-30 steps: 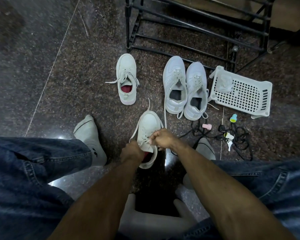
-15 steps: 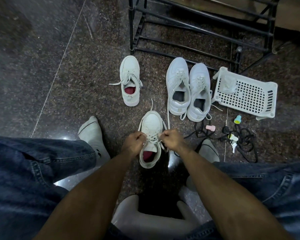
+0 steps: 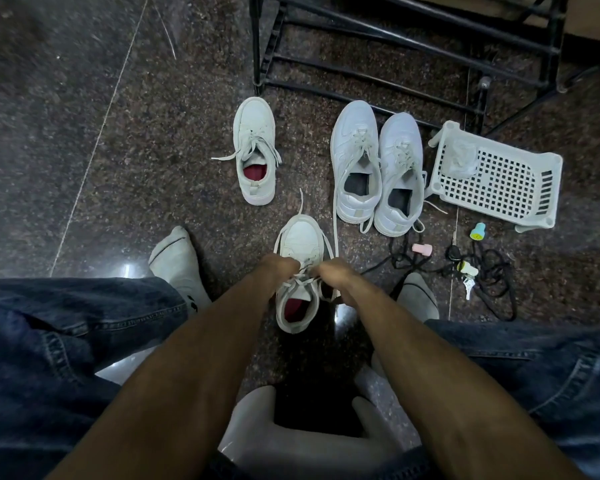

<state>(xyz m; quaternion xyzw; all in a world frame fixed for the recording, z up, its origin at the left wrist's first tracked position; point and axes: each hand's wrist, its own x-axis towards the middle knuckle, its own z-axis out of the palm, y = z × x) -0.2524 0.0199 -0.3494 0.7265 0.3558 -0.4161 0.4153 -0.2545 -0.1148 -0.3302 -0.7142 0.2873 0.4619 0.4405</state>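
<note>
A white sneaker with a red insole [image 3: 300, 268] stands on the dark stone floor between my socked feet. Both hands work at its laces over the tongue. My left hand [image 3: 274, 271] pinches lace on the left side, and my right hand [image 3: 333, 275] pinches lace on the right; the two hands almost touch. One long loose lace end [image 3: 335, 216] trails away past the toe. The matching sneaker [image 3: 255, 150] sits farther off to the left, its laces undone.
A pair of white sneakers [image 3: 378, 168] stands at centre right beside a white perforated plastic basket [image 3: 499, 181]. Black cord, keys and small coloured caps [image 3: 471, 268] lie by my right foot. A black metal rack [image 3: 395, 46] stands behind. A white stool edge [image 3: 291, 441] shows below.
My hands have moved from the sneaker's heel opening up onto the laces and drawn close together over the tongue. The sneaker has straightened slightly.
</note>
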